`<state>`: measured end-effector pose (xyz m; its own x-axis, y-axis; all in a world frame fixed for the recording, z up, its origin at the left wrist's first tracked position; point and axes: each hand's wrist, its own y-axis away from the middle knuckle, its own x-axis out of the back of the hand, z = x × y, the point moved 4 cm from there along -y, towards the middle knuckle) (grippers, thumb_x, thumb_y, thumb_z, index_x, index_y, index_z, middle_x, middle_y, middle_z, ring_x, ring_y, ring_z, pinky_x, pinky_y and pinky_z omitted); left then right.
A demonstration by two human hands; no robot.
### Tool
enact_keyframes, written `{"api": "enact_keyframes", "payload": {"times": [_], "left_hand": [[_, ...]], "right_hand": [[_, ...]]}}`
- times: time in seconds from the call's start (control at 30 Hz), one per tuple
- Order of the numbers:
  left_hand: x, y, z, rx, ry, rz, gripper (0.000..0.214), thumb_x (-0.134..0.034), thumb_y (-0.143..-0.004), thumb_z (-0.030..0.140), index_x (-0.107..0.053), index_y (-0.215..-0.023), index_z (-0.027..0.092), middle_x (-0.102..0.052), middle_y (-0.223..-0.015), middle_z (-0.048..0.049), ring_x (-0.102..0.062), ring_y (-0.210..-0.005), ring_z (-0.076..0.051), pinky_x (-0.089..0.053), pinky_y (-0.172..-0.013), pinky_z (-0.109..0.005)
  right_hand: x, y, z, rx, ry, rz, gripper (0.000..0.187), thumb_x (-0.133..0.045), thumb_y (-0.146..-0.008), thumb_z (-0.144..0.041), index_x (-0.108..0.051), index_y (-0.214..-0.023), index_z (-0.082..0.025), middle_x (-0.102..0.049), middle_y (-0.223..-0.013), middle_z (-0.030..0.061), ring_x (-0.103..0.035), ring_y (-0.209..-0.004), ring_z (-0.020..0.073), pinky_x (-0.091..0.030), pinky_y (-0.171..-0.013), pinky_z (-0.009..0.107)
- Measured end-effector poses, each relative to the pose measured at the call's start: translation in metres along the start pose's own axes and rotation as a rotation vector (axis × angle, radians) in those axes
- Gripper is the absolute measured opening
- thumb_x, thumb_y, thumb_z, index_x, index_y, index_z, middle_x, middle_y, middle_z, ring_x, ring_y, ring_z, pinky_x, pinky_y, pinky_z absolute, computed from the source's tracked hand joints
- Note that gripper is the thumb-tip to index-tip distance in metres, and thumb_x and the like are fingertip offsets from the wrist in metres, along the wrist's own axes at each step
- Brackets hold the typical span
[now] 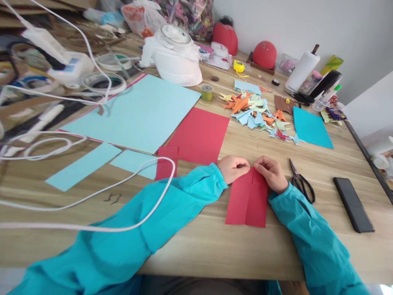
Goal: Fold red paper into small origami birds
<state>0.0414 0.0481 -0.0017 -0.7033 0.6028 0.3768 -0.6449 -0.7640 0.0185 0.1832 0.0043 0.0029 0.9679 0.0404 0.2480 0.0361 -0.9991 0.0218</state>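
A folded red paper lies on the wooden table near its front edge, with a crease down its middle. My left hand pinches the paper's far edge on the left side. On the right side of that same edge, my right hand has its fingers curled and pressed down. Both arms wear teal sleeves.
Black scissors and a dark phone lie to the right. A larger red sheet, light blue sheets, a teal sheet and a heap of folded paper shapes sit farther back. White cables cross the left side.
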Motion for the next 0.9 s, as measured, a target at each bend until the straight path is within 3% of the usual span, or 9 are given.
{"api": "enact_keyframes", "payload": {"times": [0.27,0.5,0.63,0.9], "left_hand": [[0.004,0.004,0.001,-0.002,0.201,0.013,0.017,-0.053,-0.069,0.028,-0.061,-0.063,0.014,-0.055,-0.055,0.0026,-0.048,-0.055,-0.010,-0.038,-0.054,-0.021],[0.006,0.002,0.000,0.144,0.442,0.028,0.012,-0.053,-0.063,0.017,-0.057,-0.052,0.014,-0.050,-0.041,0.0042,-0.046,-0.042,-0.008,-0.037,-0.045,-0.019],[0.008,0.001,-0.001,0.143,0.504,0.023,0.012,-0.051,-0.059,0.017,-0.055,-0.048,0.013,-0.052,-0.040,0.0026,-0.047,-0.039,-0.008,-0.037,-0.042,-0.019],[0.005,0.004,0.003,0.144,0.439,0.064,0.018,-0.054,-0.067,0.029,-0.058,-0.059,0.013,-0.051,-0.046,0.0029,-0.047,-0.045,-0.009,-0.037,-0.045,-0.020]], "right_hand": [[0.007,-0.001,0.003,-0.078,-0.207,0.119,0.027,-0.068,-0.068,-0.043,-0.055,-0.066,-0.019,-0.050,-0.050,-0.0041,-0.042,-0.043,0.0083,-0.029,-0.041,0.021],[0.017,-0.003,0.004,-0.093,-0.361,0.279,0.024,-0.072,-0.062,-0.038,-0.056,-0.063,-0.020,-0.053,-0.052,-0.0032,-0.046,-0.046,0.0101,-0.034,-0.043,0.022],[0.024,-0.005,0.005,-0.079,-0.438,0.332,0.022,-0.072,-0.062,-0.035,-0.055,-0.061,-0.020,-0.052,-0.050,-0.0045,-0.045,-0.045,0.0094,-0.034,-0.044,0.021],[0.012,-0.002,0.004,-0.100,-0.338,0.189,0.023,-0.071,-0.065,-0.038,-0.056,-0.065,-0.020,-0.054,-0.053,-0.0039,-0.045,-0.046,0.0096,-0.033,-0.044,0.022]]}}
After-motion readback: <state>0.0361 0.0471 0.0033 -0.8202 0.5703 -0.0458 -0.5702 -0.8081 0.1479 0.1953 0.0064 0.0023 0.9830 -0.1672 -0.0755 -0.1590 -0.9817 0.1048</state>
